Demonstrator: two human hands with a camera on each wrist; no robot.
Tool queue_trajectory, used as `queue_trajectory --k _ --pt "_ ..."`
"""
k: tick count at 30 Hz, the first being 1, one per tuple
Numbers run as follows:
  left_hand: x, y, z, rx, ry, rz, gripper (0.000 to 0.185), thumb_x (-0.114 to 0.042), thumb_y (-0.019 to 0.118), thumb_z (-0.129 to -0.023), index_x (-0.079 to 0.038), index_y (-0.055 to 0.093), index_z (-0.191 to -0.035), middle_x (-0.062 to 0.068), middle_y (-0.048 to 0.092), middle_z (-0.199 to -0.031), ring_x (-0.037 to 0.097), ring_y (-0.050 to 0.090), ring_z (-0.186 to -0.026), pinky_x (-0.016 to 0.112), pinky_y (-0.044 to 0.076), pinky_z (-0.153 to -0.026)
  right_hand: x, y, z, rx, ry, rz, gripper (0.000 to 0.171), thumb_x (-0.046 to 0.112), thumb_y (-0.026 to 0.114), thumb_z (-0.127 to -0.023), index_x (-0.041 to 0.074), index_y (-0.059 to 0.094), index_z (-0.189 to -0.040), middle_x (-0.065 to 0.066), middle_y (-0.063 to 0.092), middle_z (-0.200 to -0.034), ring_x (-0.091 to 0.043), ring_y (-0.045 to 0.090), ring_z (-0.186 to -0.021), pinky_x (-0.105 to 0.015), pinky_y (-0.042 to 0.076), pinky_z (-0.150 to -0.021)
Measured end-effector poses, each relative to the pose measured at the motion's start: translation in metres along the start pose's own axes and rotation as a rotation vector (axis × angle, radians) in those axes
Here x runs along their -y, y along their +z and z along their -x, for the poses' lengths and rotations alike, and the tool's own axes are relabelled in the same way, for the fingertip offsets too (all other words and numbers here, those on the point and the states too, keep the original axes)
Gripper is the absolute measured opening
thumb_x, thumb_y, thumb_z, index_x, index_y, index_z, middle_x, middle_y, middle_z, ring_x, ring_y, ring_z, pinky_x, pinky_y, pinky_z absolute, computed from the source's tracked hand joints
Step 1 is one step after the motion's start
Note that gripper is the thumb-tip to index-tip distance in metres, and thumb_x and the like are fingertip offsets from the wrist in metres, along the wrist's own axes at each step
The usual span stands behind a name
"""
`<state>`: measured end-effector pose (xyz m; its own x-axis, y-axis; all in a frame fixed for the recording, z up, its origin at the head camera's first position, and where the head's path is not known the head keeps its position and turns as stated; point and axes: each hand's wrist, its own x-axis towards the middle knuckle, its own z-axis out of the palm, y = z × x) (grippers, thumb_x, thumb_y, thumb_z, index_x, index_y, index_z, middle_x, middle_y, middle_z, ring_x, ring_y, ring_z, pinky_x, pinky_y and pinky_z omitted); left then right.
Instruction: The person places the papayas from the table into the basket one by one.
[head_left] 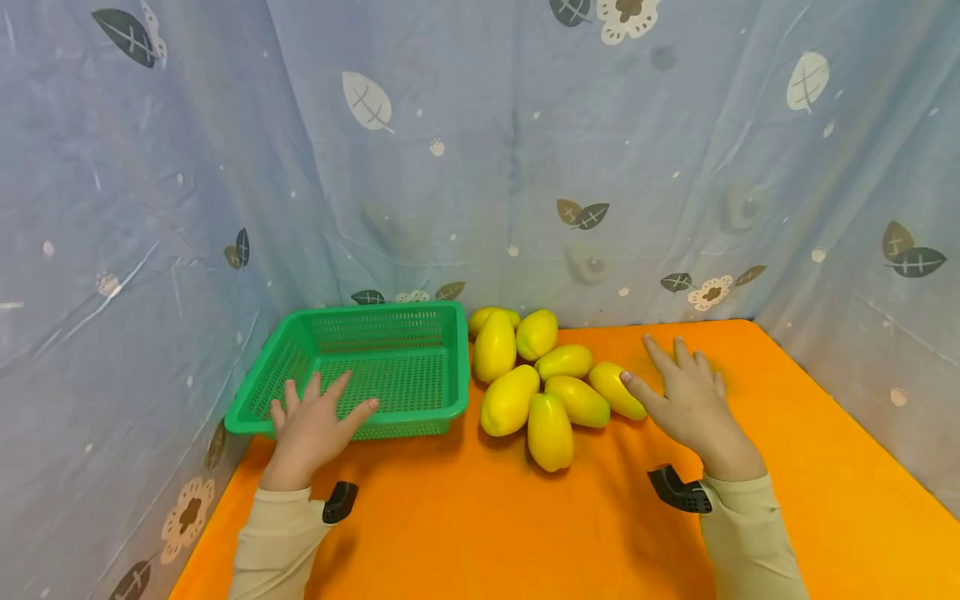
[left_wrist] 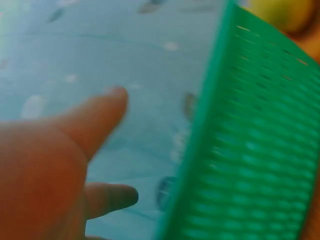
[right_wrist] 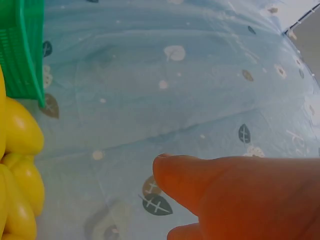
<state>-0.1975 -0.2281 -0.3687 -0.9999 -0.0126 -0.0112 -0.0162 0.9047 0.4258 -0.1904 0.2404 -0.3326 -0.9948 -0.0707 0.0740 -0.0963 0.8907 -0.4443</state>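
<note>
A green plastic basket (head_left: 408,422) with mesh walls stands at the left of the orange table, nothing lying in it. Over its front left part hovers my left hand (head_left: 311,433), fingers spread and holding nothing; the left wrist view shows the basket's rim beside the thumb. Several yellow oval fruits (head_left: 510,402), greenish at some tips and papaya-like, lie in a loose cluster to the right of the basket. My right hand (head_left: 693,412) is just right of that cluster, fingers spread, its thumb tip overlapping the rightmost fruit (head_left: 617,390) in the head view.
Blue curtains (head_left: 480,150) printed with leaves and flowers hang behind the table and on both sides. The basket's back edge is close to the rear curtain. The orange tabletop (head_left: 480,525) stretches in front of the basket and fruits. A black wrist strap piece (head_left: 678,490) shows on the right wrist.
</note>
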Motion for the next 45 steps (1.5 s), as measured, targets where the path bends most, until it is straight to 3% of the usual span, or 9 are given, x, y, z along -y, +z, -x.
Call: queue_trajectory --k 6,10,16,23,28,37,45 --pt "0.009 0.025 -0.003 -0.028 -0.002 -0.065 0.099 -0.082 0.049 -0.089 -0.009 0.042 -0.155 0.041 0.017 -0.159 0.069 -0.011 -0.145 0.083 -0.009 -0.11 -0.002 -0.003 0.001 0.005 0.01 0.008 0.087 0.065 0.039 -0.103 0.008 0.015 -0.165 -0.045 0.002 -0.161 -0.073 0.001 -0.142 -0.086 0.004 -0.107" --pt "0.013 0.035 -0.001 -0.101 0.015 -0.101 0.091 -0.079 0.055 -0.088 -0.007 0.056 -0.143 0.042 0.036 -0.147 0.07 0.008 -0.142 0.083 -0.004 -0.11 -0.003 -0.004 0.0 0.015 0.011 0.002 0.088 0.066 0.038 -0.103 0.008 0.015 -0.165 -0.044 0.002 -0.161 -0.073 0.001 -0.142 -0.086 0.004 -0.107" --pt "0.014 0.037 0.002 -0.154 0.014 -0.136 0.09 -0.078 0.055 -0.088 -0.004 0.061 -0.138 0.038 0.052 -0.13 0.067 0.033 -0.125 0.083 -0.001 -0.11 -0.004 -0.006 0.0 0.012 0.013 -0.007 0.087 0.066 0.037 -0.103 0.008 0.015 -0.165 -0.045 0.002 -0.161 -0.073 0.001 -0.142 -0.086 0.004 -0.108" --pt "0.014 0.036 0.003 -0.144 0.007 -0.145 0.091 -0.079 0.055 -0.088 -0.004 0.062 -0.138 0.035 0.056 -0.125 0.064 0.038 -0.113 0.083 -0.001 -0.109 -0.004 -0.008 -0.002 0.011 0.017 -0.022 0.087 0.066 0.036 -0.103 0.009 0.014 -0.165 -0.043 0.0 -0.161 -0.073 0.0 -0.142 -0.085 0.004 -0.109" --pt "0.011 0.035 0.001 -0.14 0.019 -0.151 0.09 -0.079 0.055 -0.088 -0.004 0.062 -0.138 0.034 0.057 -0.121 0.062 0.038 -0.108 0.083 0.0 -0.108 -0.009 -0.006 -0.006 0.012 0.019 -0.037 0.085 0.063 0.038 -0.104 0.007 0.014 -0.165 -0.043 0.003 -0.162 -0.072 0.005 -0.143 -0.083 0.01 -0.11" --pt "0.011 0.032 0.001 -0.145 0.025 -0.146 0.089 -0.078 0.054 -0.089 -0.004 0.061 -0.137 0.035 0.056 -0.122 0.063 0.037 -0.11 0.084 -0.001 -0.108 -0.029 0.008 -0.033 0.032 0.026 -0.229 0.083 0.058 0.039 -0.106 0.005 0.012 -0.164 -0.035 0.012 -0.166 -0.059 0.013 -0.15 -0.075 0.02 -0.116" --pt "0.011 0.035 0.001 -0.137 0.024 -0.151 0.091 -0.08 0.053 -0.088 -0.004 0.062 -0.137 0.034 0.057 -0.121 0.063 0.038 -0.109 0.084 -0.001 -0.108 -0.061 0.041 -0.057 0.035 0.089 -0.446 0.079 0.053 0.046 -0.106 0.01 0.015 -0.165 -0.033 0.019 -0.165 -0.057 0.026 -0.147 -0.069 0.031 -0.116"
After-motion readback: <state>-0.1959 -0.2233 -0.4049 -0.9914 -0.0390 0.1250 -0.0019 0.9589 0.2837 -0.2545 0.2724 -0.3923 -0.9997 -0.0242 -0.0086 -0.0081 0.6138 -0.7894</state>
